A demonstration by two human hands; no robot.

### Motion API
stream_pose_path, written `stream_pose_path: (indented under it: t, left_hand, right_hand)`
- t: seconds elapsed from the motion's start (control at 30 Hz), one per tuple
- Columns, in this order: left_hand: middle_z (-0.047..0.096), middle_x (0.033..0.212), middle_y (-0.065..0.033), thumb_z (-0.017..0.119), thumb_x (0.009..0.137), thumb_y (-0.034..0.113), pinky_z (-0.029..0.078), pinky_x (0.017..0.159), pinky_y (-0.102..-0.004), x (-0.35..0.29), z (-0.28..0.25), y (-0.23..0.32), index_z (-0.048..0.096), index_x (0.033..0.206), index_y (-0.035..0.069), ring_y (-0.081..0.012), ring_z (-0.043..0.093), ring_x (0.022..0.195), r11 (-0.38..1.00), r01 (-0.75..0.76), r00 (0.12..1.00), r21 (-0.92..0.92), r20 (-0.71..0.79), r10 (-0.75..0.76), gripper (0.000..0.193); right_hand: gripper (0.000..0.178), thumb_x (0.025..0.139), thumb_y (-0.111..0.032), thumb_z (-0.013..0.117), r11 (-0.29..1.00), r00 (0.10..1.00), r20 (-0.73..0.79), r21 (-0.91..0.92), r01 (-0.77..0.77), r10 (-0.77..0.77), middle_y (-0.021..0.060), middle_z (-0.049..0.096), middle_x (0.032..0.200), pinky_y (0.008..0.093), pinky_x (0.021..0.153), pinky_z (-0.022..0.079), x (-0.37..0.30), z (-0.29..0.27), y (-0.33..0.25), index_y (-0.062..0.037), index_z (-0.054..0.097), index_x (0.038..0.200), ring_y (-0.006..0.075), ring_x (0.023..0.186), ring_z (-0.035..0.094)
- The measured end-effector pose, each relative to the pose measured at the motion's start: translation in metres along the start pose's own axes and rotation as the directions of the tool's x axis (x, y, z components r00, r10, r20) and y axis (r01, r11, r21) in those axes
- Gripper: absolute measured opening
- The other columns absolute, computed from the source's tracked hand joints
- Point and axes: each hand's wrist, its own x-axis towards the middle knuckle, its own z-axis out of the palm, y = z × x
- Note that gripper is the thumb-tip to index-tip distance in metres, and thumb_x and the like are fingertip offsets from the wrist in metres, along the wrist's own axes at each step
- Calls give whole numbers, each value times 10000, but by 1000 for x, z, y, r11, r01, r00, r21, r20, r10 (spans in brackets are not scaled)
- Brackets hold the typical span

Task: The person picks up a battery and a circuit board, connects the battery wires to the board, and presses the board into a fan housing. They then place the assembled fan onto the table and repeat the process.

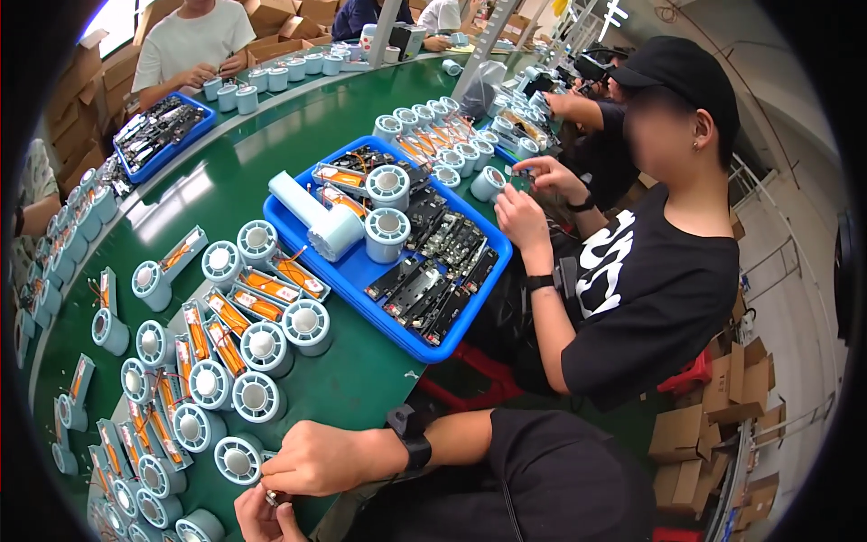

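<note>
At the lower edge my right hand (327, 459), with a dark band on its wrist, is closed in a pinch. Just below it, my left hand (260, 519) is closed too, its fingertips meeting those of the right. A tiny piece with a whitish end (272, 497) shows between the fingers; its kind is too small to make out. Touching or right behind the right fingertips stands a light-blue handheld-fan body (239, 460) with a round slotted head. More such fan bodies (259, 396) crowd the green table to the left, many with orange-wrapped parts and thin wires in open handles.
A blue tray (402, 348) beyond my hands holds dark circuit parts, two fan heads and a closed fan (316, 217). To the right a co-worker in black (668, 271) handles another fan head (489, 183). Another blue tray (144, 172) lies across the table; cardboard boxes (713, 425) stand behind.
</note>
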Motion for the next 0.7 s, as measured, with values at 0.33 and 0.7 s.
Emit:
stream_pose_path:
  t: [0.33, 0.7]
  left_hand:
    - [643, 1245, -149, 648, 1021, 43, 549, 928, -307, 2, -2, -4, 566, 1317, -63, -209, 652, 1082, 999, -24, 999, 26, 23, 24, 325]
    - [603, 1243, -141, 631, 1018, 7, 554, 934, -318, 7, -3, 0, 595, 1278, -80, -223, 655, 1074, 998, -62, 998, 6, 28, 61, 276]
  right_hand:
    - [161, 771, -126, 726, 1000, 995, -100, 14, 19, -18, 32, 585, 745, 363, 500, 479, 2, 3, 2, -46, 586, 765, 222, 625, 623]
    - [188, 790, -119, 737, 991, 996, -76, 131, -27, 37, 49, 572, 721, 371, 492, 458, 8, 3, 8, -56, 560, 768, 236, 604, 610]
